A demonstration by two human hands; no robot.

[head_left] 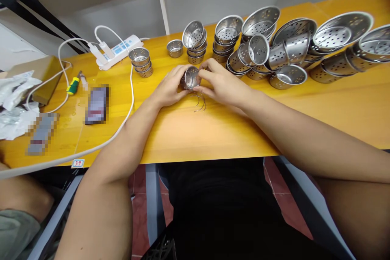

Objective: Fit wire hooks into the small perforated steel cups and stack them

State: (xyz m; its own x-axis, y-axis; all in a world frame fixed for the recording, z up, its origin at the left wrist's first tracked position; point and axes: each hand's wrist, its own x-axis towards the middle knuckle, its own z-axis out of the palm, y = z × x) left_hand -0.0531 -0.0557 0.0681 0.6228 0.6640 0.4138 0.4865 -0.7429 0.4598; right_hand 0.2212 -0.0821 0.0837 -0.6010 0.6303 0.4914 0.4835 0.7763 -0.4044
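Observation:
My left hand (172, 86) is wrapped round the left side of a small perforated metal cup (191, 77), which tilts with its opening towards me. At the cup's right rim, the fingers of my right hand (217, 80) are bent in a pinch. Whether they grip the rim or a thin piece of wire, I cannot make out. Just below the cup, several thin curved wires (200, 103) lie on the yellow table (195, 134). Behind the hands stand a single shallow perforated cup (174, 48) and a short stack of perforated cups (196, 42).
Stacked perforated cups (228, 32) and wider perforated bowls (341, 32) line the back right. At left are a smaller cup stack (141, 61), a power strip (118, 52) with a white cable (132, 93), a screwdriver (73, 85), two blurred phones (97, 105) and plastic bags (16, 118). Another person's leg shows lower left.

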